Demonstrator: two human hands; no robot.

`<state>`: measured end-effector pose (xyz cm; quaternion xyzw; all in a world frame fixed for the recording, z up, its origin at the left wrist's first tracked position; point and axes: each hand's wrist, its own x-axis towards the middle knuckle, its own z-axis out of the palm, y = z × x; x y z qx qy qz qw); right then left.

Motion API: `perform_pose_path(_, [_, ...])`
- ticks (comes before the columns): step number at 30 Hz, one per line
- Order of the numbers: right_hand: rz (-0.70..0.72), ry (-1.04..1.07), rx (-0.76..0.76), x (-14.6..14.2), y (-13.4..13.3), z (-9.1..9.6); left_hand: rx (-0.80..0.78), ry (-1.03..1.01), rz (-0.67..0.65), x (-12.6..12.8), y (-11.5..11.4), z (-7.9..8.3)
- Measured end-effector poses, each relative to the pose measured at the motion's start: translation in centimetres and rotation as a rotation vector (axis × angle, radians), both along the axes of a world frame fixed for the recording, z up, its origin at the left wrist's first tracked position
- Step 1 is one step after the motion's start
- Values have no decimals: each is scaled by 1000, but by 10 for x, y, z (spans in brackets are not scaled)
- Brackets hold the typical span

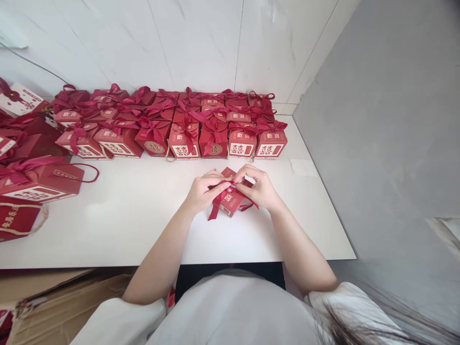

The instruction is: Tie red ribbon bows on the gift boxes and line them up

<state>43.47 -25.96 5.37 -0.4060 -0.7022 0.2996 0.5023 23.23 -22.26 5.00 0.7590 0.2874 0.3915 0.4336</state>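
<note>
Over the middle of the white table (151, 235), right out in front of the body: pinching red ribbon (214, 208) between thumb and fingertips with the left hand (204, 190), and matching that with the right hand (259, 187), arched but closed at the tips on the same ribbon. Both narrow, both holding, nearly meeting fingertip to fingertip! Directly below, down to the small red box (233, 203), sitting on the table between the hands, turned at a slant, with pale characters facing the body. Too covered by fingers to tell whether knotted on top. Out to the left with one loose tail, down to the right with another, close beside a red cord handle (246, 207). Now across to the far side, to rows of bow-tied boxes (184, 146), packed side by side against the tiled wall (197, 43), well apart from the hands. Over at the left, to larger red boxes (53, 179), also topped with ribbon, some with cord handles. Off to the right, to a pale sheet (304, 167) lying flat near the table's edge, beside the grey wall (359, 105).
</note>
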Motion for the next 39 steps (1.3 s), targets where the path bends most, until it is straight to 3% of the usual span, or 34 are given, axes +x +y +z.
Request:
perform_pose_path(5, [60,-1,133,2,0,-2,-127,-20,-32,-3,1,1])
perform_pose_path(9, [142,-51,179,5,-1,4,-136,-21,-51,-5,2,1])
perform_pose_path(15, [79,-109,27,2,-6,12,-59,-19,25,-1,1,-2])
perform_pose_path(19, [-12,-245,20,0,-5,11,-49,-30,47,0,-1,-2])
perform_pose_path(26, [128,-104,-134,3,-3,7,-11,-18,6,-1,0,-2])
perform_pose_path(39, [115,-13,-95,3,-2,11,-170,-8,-16,-4,2,1])
